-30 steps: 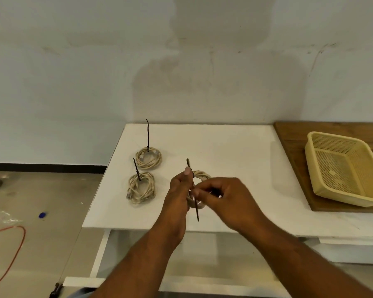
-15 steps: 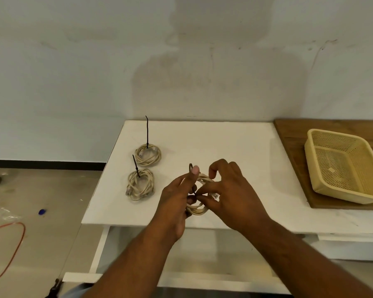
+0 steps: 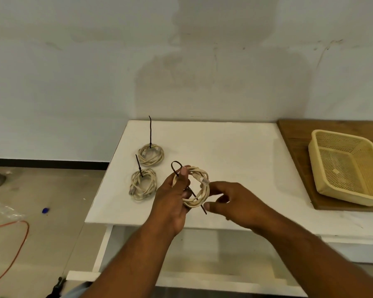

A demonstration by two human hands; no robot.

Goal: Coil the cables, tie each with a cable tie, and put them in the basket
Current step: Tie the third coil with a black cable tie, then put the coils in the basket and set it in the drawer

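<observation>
The left hand [image 3: 172, 198] holds a coil [image 3: 195, 203] over the worktop [image 3: 235, 151], fingers clamped on the cable and a looped tie [image 3: 176, 162]. The right hand [image 3: 235, 201] is just beside it, fingers apart, gripping nothing. Two tied coils [image 3: 143, 184] lie on the left, well apart from the basket [image 3: 345, 145].

The left hand [image 3: 172, 204] and right hand [image 3: 240, 204] are bare, both forearms [image 3: 125, 259] too; grey-blue cloth [image 3: 77, 292] shows beside the left elbow.

left hand [image 3: 172, 203] grips coiled cable [image 3: 197, 187], black cable tie [image 3: 176, 167] looped; right hand [image 3: 235, 203] beside.
</observation>
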